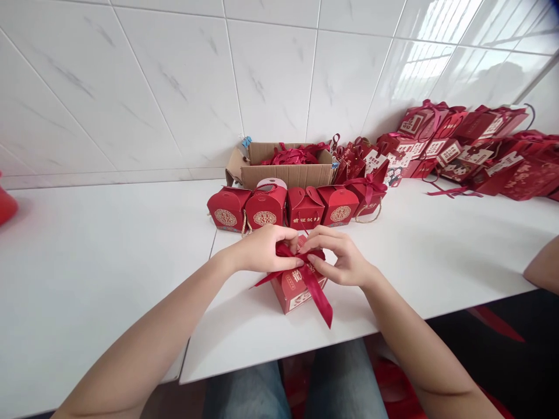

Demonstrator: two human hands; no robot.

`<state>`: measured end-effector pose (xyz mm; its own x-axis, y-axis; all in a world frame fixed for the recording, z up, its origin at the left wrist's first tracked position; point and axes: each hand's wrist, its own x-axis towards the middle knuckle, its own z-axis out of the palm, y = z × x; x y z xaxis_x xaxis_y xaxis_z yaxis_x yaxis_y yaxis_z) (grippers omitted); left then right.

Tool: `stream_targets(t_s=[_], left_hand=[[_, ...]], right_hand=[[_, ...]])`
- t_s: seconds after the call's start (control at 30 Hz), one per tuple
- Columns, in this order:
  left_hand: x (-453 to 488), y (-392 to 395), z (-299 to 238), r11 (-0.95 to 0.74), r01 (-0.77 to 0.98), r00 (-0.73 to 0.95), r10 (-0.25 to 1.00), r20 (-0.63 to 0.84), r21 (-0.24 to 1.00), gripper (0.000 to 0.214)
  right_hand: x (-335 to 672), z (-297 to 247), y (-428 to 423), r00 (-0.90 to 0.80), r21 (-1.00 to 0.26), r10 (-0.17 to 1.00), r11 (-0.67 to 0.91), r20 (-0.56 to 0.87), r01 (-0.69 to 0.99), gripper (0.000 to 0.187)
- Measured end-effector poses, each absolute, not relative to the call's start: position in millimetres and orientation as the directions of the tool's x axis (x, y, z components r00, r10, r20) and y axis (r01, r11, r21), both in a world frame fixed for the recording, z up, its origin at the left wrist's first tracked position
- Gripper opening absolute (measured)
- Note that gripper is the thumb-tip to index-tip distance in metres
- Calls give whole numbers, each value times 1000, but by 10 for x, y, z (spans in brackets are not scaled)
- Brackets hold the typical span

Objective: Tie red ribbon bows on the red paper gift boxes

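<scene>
A red gift box [290,291] with gold and white printing stands on the white table in front of me. Dark red ribbon [318,295] is gathered in a bow at its top, one tail hanging down over the front and another pointing left. My left hand [271,247] pinches the left part of the bow between thumb and fingers. On the other side, my right hand [340,256] is closed on the right part of the ribbon, thumb and fingertips at the knot. The fingers partly hide the knot and the box top.
A row of several red boxes [265,212] stands just behind my hands. Beyond it is a cardboard box [288,176] of red ribbon. Several red gift boxes [476,154] are piled at the back right. Another person's arm [544,266] rests at the right edge.
</scene>
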<state>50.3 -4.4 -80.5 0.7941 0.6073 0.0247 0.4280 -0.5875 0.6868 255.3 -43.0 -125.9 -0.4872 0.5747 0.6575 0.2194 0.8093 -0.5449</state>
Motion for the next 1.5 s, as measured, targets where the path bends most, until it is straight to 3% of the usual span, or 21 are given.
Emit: stream_targets(t_s=[0.3, 0.8, 0.97, 1.1, 1.23, 1.37, 1.5], left_hand=[[407, 8, -727, -520, 430, 796, 605, -37, 738, 21], [388, 74, -736, -500, 388, 794, 608, -6, 774, 7], [410, 105, -784, -470, 352, 795, 606, 7, 810, 9], [419, 151, -867, -371, 275, 786, 619, 15, 887, 15], [442, 162, -936, -321, 153, 762, 641, 95, 935, 29], [487, 100, -906, -369, 133, 739, 656, 156, 920, 31], [481, -67, -815, -522, 316, 686, 703, 190, 792, 25]], right_hand=[[2558, -1302, -422, -492, -508, 561, 824, 666, 251, 27], [2537, -1253, -478, -560, -476, 542, 835, 627, 276, 24], [2543, -1293, -476, -557, -505, 587, 804, 587, 314, 28], [2489, -1298, -474, -469, -652, 717, 683, 515, 330, 22], [2418, -1186, -422, -354, -869, 895, 385, 271, 309, 26], [2379, -1046, -338, -414, -896, 906, 258, 94, 362, 36], [2358, -1013, -286, -352, -891, 928, 258, 121, 374, 36]])
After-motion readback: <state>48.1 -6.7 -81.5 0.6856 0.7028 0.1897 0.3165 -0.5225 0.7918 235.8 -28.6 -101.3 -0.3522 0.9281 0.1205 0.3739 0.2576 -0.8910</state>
